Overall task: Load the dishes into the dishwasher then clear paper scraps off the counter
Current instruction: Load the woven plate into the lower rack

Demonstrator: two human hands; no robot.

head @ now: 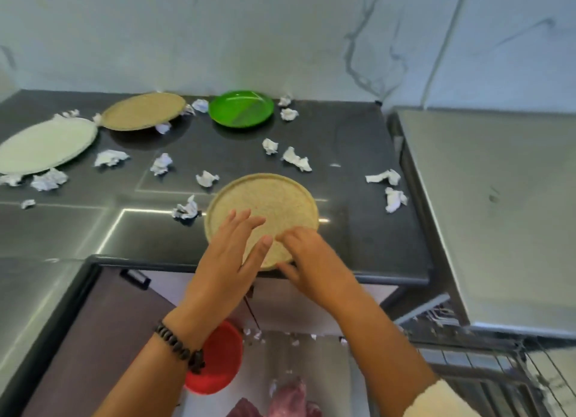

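Dark counter: both hands on tan plate.

Dark counter: four plates, scattered paper scraps.

The surface was dark, polished stone, glossy enough to mirror light. The near tan plate looked matt and speckled, the green plate shiny plastic. Paper scraps were crumpled white. The wall was smooth veined marble, the appliance top brushed metal.
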